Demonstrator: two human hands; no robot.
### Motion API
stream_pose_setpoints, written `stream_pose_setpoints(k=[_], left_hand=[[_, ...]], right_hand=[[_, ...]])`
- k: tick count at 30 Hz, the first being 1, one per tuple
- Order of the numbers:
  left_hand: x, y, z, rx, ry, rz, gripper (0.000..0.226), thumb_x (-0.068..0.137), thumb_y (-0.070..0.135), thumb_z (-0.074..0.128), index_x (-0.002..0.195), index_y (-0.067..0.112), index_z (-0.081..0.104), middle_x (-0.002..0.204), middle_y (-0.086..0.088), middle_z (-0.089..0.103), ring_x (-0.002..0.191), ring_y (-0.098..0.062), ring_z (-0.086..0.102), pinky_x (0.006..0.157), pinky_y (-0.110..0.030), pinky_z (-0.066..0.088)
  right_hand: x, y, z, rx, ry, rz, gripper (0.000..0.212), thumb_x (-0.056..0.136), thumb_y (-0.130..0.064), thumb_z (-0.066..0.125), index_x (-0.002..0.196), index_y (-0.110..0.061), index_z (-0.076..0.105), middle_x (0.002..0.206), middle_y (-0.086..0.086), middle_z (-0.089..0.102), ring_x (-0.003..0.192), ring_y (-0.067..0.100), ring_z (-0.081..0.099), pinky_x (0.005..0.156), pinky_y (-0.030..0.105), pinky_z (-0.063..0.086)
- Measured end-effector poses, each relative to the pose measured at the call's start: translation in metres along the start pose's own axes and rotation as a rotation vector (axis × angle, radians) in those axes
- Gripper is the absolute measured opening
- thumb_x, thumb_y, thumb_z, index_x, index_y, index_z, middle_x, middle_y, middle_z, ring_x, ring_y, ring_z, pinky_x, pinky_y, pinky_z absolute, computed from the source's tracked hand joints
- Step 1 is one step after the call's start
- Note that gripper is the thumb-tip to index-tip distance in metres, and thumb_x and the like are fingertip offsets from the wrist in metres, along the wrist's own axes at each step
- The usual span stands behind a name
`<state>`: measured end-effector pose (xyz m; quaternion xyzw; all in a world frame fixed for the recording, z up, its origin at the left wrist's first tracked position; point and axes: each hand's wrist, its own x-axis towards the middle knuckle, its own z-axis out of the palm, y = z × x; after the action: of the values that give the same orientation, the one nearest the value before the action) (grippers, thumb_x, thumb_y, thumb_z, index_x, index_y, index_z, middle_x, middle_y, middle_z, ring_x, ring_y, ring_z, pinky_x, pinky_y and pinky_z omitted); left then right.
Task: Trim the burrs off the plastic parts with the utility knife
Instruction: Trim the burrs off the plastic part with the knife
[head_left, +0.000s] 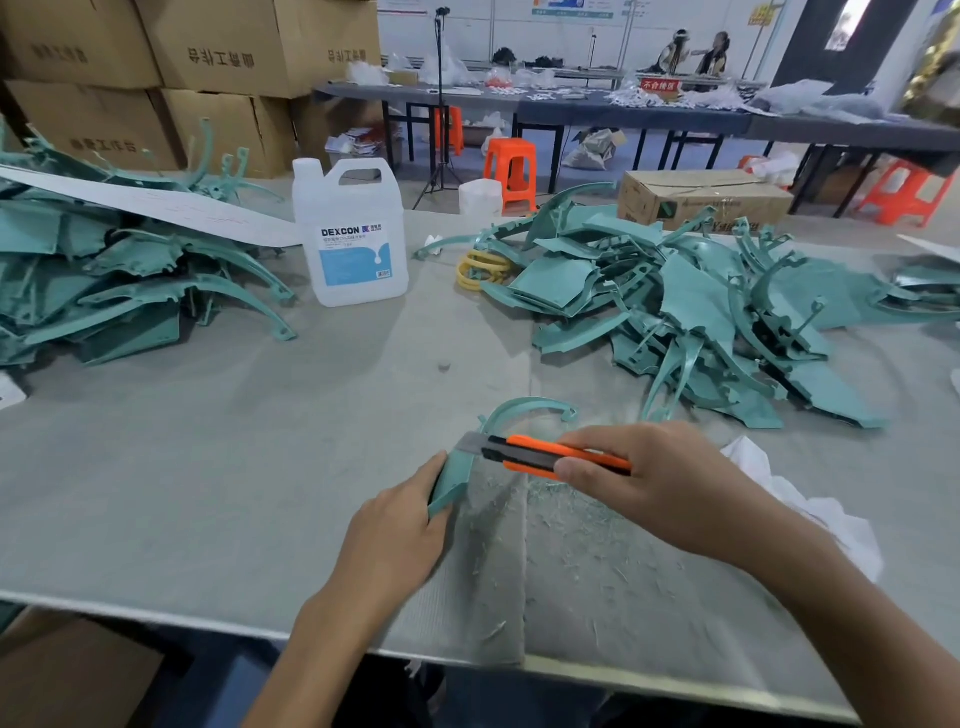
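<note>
Lower centre of frame I see the L hand (395, 525) w/ fingers curled round the lower end of a curved teal plastic part (451, 480), thumb along its edge, holding it over the grey table (208, 467). The R hand (649, 478) grips the orange utility knife (550, 454), fingers wrapped on the handle, blade out & lying against the part's upper edge. Teal shavings (561, 504) lie under the hands; more parts sit in a right pile (701, 312) mid-right & a left pile (104, 275) at left, white jug (353, 234) between them.
</note>
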<state>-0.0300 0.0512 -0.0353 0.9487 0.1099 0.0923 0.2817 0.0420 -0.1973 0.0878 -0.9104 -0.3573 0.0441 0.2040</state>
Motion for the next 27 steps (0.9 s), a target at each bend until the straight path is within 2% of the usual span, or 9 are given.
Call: stream_pose_setpoints(k=[7,9,11,15,17,19,22,25,27], left_hand=[[-0.002,0.004,-0.002,0.018,0.004,0.023,0.048,0.102,0.037,0.043,0.149,0.042,0.036,0.114,0.002,0.070,0.099,-0.030,0.062,0.072,-0.034,0.039],[-0.004,0.007,-0.001,0.042,0.007,0.022,0.053,0.100,0.032,0.046,0.151,0.040,0.033,0.120,0.001,0.069,0.101,-0.030,0.062,0.071,-0.033,0.037],[-0.006,0.009,0.001,0.073,0.009,0.023,0.057,0.098,0.029,0.048,0.152,0.039,0.031,0.128,0.002,0.066,0.105,-0.031,0.062,0.071,-0.033,0.035],[-0.007,0.009,0.000,0.084,-0.002,0.032,0.055,0.100,0.031,0.045,0.152,0.039,0.029,0.125,0.003,0.067,0.102,-0.030,0.062,0.070,-0.035,0.039],[-0.007,0.009,-0.002,0.063,-0.001,0.039,0.053,0.101,0.033,0.044,0.152,0.038,0.030,0.122,0.004,0.067,0.099,-0.027,0.063,0.071,-0.036,0.042],[-0.007,0.010,-0.002,0.042,0.013,0.040,0.051,0.102,0.033,0.043,0.152,0.037,0.031,0.120,0.005,0.068,0.095,-0.024,0.063,0.069,-0.033,0.039],[-0.008,0.008,-0.001,0.031,0.025,0.045,0.052,0.103,0.035,0.043,0.153,0.036,0.031,0.121,0.005,0.068,0.095,-0.022,0.063,0.069,-0.031,0.038],[-0.007,0.005,-0.002,0.003,0.026,0.017,0.051,0.103,0.042,0.041,0.153,0.039,0.033,0.118,0.007,0.069,0.090,-0.019,0.062,0.071,-0.031,0.039],[-0.006,0.005,-0.006,-0.052,-0.001,-0.001,0.046,0.103,0.048,0.039,0.149,0.044,0.038,0.110,0.015,0.069,0.084,-0.012,0.058,0.072,-0.029,0.042]], right_hand=[[-0.001,0.001,0.006,-0.104,-0.021,-0.002,0.036,0.096,-0.063,0.042,0.111,-0.042,0.067,0.070,-0.015,0.065,0.062,0.002,0.059,0.048,0.017,0.036],[0.008,0.005,0.007,-0.174,0.018,0.027,0.033,0.099,-0.059,0.043,0.111,-0.040,0.068,0.064,-0.011,0.062,0.055,0.006,0.056,0.050,0.022,0.040],[0.022,0.013,0.008,-0.207,0.026,0.077,0.032,0.102,-0.056,0.044,0.109,-0.037,0.069,0.064,-0.009,0.062,0.053,0.006,0.054,0.054,0.028,0.048],[0.049,0.039,0.016,-0.241,0.031,0.183,0.036,0.104,-0.052,0.042,0.098,-0.029,0.069,0.061,-0.006,0.058,0.053,0.010,0.053,0.048,0.028,0.038],[0.058,0.058,0.022,-0.241,0.038,0.262,0.035,0.105,-0.048,0.044,0.098,-0.026,0.071,0.063,-0.001,0.061,0.055,0.017,0.056,0.051,0.030,0.041],[0.063,0.077,0.028,-0.260,0.029,0.365,0.037,0.104,-0.045,0.045,0.092,-0.020,0.069,0.068,0.006,0.064,0.061,0.023,0.061,0.054,0.030,0.043],[0.061,0.100,0.034,-0.322,0.041,0.511,0.037,0.103,-0.040,0.045,0.086,-0.015,0.067,0.070,0.005,0.062,0.064,0.022,0.061,0.051,0.027,0.039],[0.058,0.109,0.041,-0.348,0.041,0.553,0.036,0.104,-0.037,0.041,0.093,-0.017,0.069,0.073,0.003,0.063,0.063,0.019,0.060,0.052,0.027,0.040],[0.056,0.109,0.047,-0.330,0.064,0.547,0.036,0.104,-0.037,0.040,0.089,-0.017,0.067,0.072,0.003,0.063,0.064,0.019,0.062,0.054,0.028,0.046]])
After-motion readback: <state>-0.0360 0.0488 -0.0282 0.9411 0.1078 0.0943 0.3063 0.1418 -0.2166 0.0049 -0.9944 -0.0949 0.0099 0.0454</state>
